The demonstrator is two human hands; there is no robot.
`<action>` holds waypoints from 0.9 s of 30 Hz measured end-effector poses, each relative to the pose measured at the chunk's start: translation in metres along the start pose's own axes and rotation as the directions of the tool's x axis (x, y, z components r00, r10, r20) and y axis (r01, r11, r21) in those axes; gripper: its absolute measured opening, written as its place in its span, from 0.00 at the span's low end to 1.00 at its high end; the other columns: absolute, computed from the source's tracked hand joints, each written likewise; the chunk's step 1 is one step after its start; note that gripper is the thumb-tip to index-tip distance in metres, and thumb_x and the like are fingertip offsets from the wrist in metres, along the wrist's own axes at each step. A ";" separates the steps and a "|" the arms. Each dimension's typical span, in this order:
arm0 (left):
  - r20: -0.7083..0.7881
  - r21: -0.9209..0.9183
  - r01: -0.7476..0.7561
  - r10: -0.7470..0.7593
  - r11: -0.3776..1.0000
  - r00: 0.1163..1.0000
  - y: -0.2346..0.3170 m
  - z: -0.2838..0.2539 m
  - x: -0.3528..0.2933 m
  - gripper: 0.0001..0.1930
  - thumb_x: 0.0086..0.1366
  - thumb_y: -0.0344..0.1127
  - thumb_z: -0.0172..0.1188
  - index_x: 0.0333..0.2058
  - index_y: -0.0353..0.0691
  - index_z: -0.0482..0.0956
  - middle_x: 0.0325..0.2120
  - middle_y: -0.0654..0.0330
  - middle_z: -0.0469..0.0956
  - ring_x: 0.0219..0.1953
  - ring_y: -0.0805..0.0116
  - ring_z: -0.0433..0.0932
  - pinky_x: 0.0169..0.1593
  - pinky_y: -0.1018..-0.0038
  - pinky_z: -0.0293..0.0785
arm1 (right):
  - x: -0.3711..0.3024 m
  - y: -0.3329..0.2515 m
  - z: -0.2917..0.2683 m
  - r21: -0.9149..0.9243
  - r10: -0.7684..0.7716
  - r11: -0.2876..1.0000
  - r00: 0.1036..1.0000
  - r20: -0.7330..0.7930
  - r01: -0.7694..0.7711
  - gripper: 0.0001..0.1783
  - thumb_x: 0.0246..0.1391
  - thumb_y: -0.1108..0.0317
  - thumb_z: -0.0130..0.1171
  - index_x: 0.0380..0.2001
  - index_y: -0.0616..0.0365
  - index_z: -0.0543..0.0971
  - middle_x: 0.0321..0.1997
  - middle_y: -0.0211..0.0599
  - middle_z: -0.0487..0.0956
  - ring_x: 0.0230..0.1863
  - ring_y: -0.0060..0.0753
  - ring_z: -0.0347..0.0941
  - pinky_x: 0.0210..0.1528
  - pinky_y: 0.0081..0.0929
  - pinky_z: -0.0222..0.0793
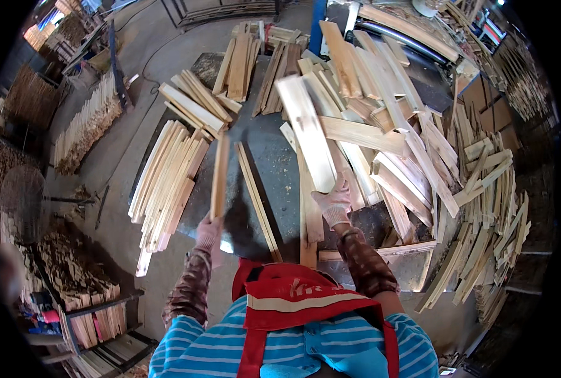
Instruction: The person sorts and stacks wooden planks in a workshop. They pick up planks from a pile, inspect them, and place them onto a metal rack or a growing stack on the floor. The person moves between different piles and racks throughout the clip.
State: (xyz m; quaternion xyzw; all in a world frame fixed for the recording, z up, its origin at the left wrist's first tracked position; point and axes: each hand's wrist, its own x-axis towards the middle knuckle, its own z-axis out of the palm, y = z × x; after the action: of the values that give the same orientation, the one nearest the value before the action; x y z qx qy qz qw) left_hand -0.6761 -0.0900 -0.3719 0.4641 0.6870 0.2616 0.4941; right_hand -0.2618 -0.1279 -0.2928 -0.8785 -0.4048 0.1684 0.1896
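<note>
My left hand [208,230], in a pale glove, grips the near end of a narrow wooden slat [219,176] that points away from me over the grey metal table [274,157]. My right hand [335,203], also gloved, holds the near end of a wider, pale wooden board [307,131] lifted above a loose heap of boards [387,126]. A thin slat [256,198] lies flat on the table between my two hands. A neat stack of slats [166,179] lies just left of my left hand, at the table's left edge.
More sorted bundles of slats [195,104] [237,63] lie at the far side of the table. Offcuts spill off the right side [488,220]. Shelves of stacked wood [91,309] stand at lower left, another pile [85,126] on the floor at left.
</note>
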 end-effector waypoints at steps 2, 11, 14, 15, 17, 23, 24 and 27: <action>-0.184 0.432 -0.004 0.092 0.902 0.979 -0.014 -0.041 0.003 0.14 0.63 0.42 0.61 0.44 0.43 0.83 0.33 0.59 0.84 0.38 0.58 0.84 0.42 0.60 0.77 | -0.006 -0.003 -0.019 -0.009 0.002 1.000 0.999 0.049 -0.001 0.57 0.39 0.47 0.73 0.68 0.59 0.57 0.60 0.57 0.70 0.61 0.60 0.70 0.62 0.50 0.69; -0.562 0.717 0.392 0.145 0.576 0.814 -0.020 -0.109 0.035 0.32 0.65 0.48 0.63 0.65 0.52 0.64 0.58 0.50 0.68 0.50 0.44 0.80 0.46 0.48 0.81 | -0.087 0.057 -0.061 0.030 -0.141 0.988 0.963 -0.230 0.151 0.52 0.35 0.52 0.76 0.64 0.56 0.65 0.57 0.60 0.73 0.57 0.63 0.72 0.58 0.52 0.71; -0.570 0.705 0.490 -0.002 0.513 0.822 -0.024 -0.129 0.051 0.37 0.60 0.50 0.67 0.66 0.54 0.64 0.60 0.50 0.67 0.51 0.46 0.79 0.47 0.48 0.81 | -0.108 0.063 -0.060 0.060 -0.164 0.980 0.936 -0.311 0.192 0.55 0.33 0.52 0.77 0.65 0.57 0.64 0.57 0.60 0.73 0.57 0.63 0.72 0.57 0.51 0.71; -0.552 0.711 0.472 -0.003 0.521 0.834 -0.024 -0.134 0.054 0.38 0.59 0.50 0.68 0.66 0.54 0.64 0.60 0.49 0.67 0.52 0.46 0.79 0.48 0.48 0.80 | -0.110 0.059 -0.060 0.075 -0.180 0.973 0.925 -0.336 0.217 0.55 0.33 0.52 0.77 0.65 0.57 0.63 0.57 0.59 0.73 0.57 0.63 0.72 0.57 0.51 0.71; -0.511 0.764 0.410 0.080 0.498 0.856 -0.020 -0.126 0.055 0.41 0.56 0.50 0.70 0.66 0.51 0.65 0.60 0.47 0.67 0.55 0.45 0.76 0.52 0.47 0.78 | -0.118 0.046 -0.060 0.162 -0.128 0.970 0.947 -0.295 0.182 0.54 0.34 0.52 0.78 0.64 0.59 0.65 0.56 0.55 0.74 0.55 0.59 0.73 0.56 0.48 0.72; 0.423 -0.237 -0.151 0.242 0.960 0.873 0.149 0.042 -0.014 0.51 0.63 0.60 0.67 0.74 0.41 0.51 0.71 0.49 0.59 0.71 0.55 0.60 0.70 0.61 0.61 | -0.120 -0.049 -0.059 0.545 -0.078 0.837 0.996 0.043 0.042 0.37 0.43 0.59 0.77 0.57 0.55 0.74 0.48 0.43 0.78 0.48 0.42 0.76 0.51 0.40 0.74; 0.580 -0.562 0.097 0.308 0.821 0.754 0.167 0.070 -0.036 0.42 0.66 0.47 0.68 0.70 0.36 0.57 0.67 0.53 0.66 0.66 0.61 0.67 0.69 0.63 0.65 | -0.121 -0.067 -0.051 0.613 -0.223 0.778 0.973 0.062 0.139 0.37 0.44 0.58 0.76 0.58 0.55 0.74 0.50 0.44 0.78 0.50 0.43 0.76 0.52 0.40 0.74; 0.585 -0.560 0.120 0.288 0.820 0.759 0.221 0.121 -0.054 0.28 0.66 0.42 0.66 0.58 0.29 0.74 0.49 0.51 0.81 0.49 0.62 0.81 0.55 0.67 0.78 | -0.096 -0.068 -0.045 0.540 -0.441 0.756 0.897 0.002 0.370 0.36 0.49 0.55 0.74 0.59 0.54 0.74 0.54 0.47 0.78 0.55 0.47 0.76 0.55 0.42 0.74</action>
State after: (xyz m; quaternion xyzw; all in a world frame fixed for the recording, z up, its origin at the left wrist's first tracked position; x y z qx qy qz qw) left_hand -0.4764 -0.0545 -0.2126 0.3888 0.3417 0.2998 0.8014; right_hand -0.3441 -0.1702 -0.2078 -0.6704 -0.5352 0.2841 0.4282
